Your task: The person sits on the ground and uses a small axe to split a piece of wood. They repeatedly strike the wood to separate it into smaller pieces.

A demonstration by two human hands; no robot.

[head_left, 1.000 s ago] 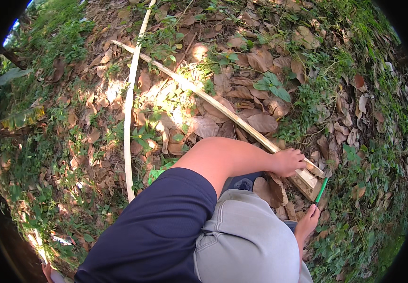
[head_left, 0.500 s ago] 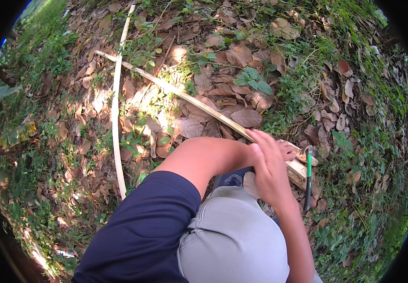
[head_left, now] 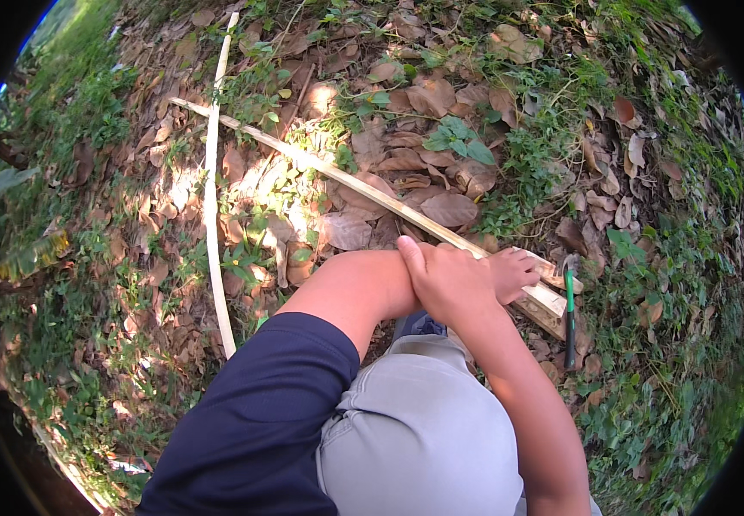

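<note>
A long pale wooden strip (head_left: pixel 363 189) slants across the leaf litter, its near right end passing under my left hand (head_left: pixel 514 273). That hand lies over the wood with its visible fingers spread and pointing right; the thumb is hidden. My right hand (head_left: pixel 456 279) is wrapped round my left forearm (head_left: pixel 355 284) close to the wrist, thumb along the near-left side, fingertips out of sight. Just beyond my left hand sit thicker cut wood pieces (head_left: pixel 545 301). Beside their ends is a tool with a green and black handle (head_left: pixel 570 318); its head is too small to make out.
A second pale, slightly bent strip (head_left: pixel 211 198) runs lengthwise on the left, crossing the long strip near its far end. Brown dry leaves (head_left: pixel 449 209) and low green plants (head_left: pixel 462 140) cover the ground. My knee in light grey trousers (head_left: pixel 423 421) is below my arms.
My right hand has shifted left from over my left hand and wrist onto the forearm. My left hand stays on the wood, its fingers now more exposed.
</note>
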